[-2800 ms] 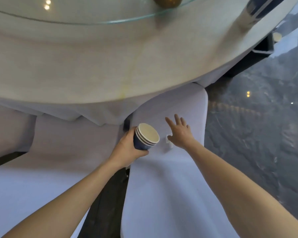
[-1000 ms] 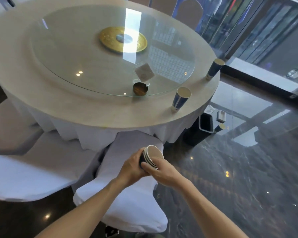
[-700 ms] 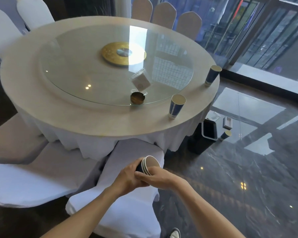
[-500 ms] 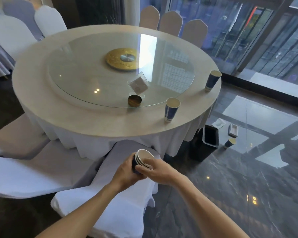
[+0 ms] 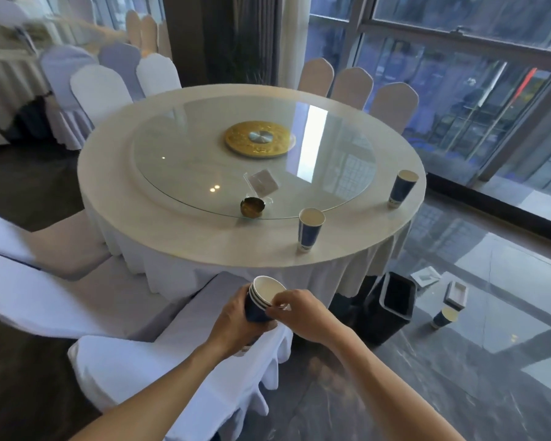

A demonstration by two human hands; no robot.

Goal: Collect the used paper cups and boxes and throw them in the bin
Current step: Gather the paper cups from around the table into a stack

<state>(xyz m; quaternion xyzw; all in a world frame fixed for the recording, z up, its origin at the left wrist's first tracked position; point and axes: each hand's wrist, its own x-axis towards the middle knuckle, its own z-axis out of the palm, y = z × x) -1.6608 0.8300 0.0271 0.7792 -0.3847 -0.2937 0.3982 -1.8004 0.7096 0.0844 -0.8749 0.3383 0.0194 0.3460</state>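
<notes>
My left hand (image 5: 236,323) grips a stack of nested blue paper cups (image 5: 263,299) in front of me, above a covered chair. My right hand (image 5: 303,310) pinches the rim of that stack. Two more blue paper cups stand on the round table: one near its front edge (image 5: 310,230), one at the right edge (image 5: 402,188). A black bin (image 5: 392,302) stands on the floor beside the table at the right. Beyond it on the floor lie a blue cup (image 5: 444,317), a small box (image 5: 456,295) and a flat white packet (image 5: 426,275).
The round table (image 5: 185,237) carries a glass turntable (image 5: 204,167) with a gold centre disc, a small brass dish (image 5: 253,206) and a card stand (image 5: 263,183). White-covered chairs (image 5: 140,370) crowd the left and near side. Dark glossy floor lies to the right, windows behind.
My right hand left the chair seat and came onto the cup stack's rim. The view lifted from the chair and table edge, so the whole table, bin and floor items show.
</notes>
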